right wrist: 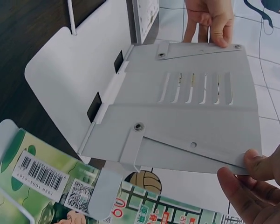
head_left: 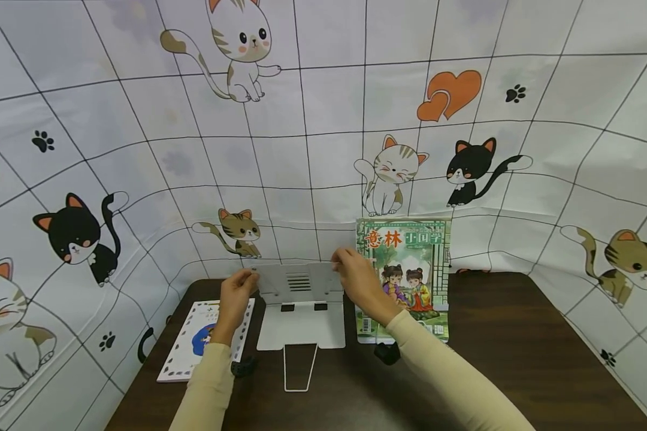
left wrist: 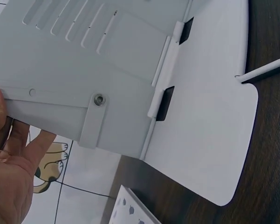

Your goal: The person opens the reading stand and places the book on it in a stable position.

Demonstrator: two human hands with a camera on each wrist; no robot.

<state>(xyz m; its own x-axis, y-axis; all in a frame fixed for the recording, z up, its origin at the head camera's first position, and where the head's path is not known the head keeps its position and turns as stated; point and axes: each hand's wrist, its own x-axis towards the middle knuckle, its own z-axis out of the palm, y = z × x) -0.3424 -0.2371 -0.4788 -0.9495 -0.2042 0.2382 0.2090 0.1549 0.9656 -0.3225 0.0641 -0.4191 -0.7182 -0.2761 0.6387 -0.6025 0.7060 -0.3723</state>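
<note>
A light grey folding metal book stand point(head_left: 302, 329) is on the dark table, its slotted back panel point(right wrist: 200, 88) raised from a white base plate point(left wrist: 205, 112). A bent wire loop point(head_left: 296, 390) extends from the base toward the near side. My left hand point(head_left: 236, 299) pinches the panel's left edge near the top, with the thumb on one face and fingers behind. On the opposite side, my right hand point(right wrist: 263, 189) grips the top corner between thumb and fingers. Black hinge gaps point(left wrist: 165, 103) show where panel meets base.
Right of the stand, a green illustrated magazine point(head_left: 410, 251) stands upright, with white holder tabs point(right wrist: 105, 193) at its lower edge. To the left lies a white booklet point(head_left: 178, 362) with a blue picture. Behind the table point(head_left: 496, 359) hangs a cat-patterned sheet point(head_left: 334, 108).
</note>
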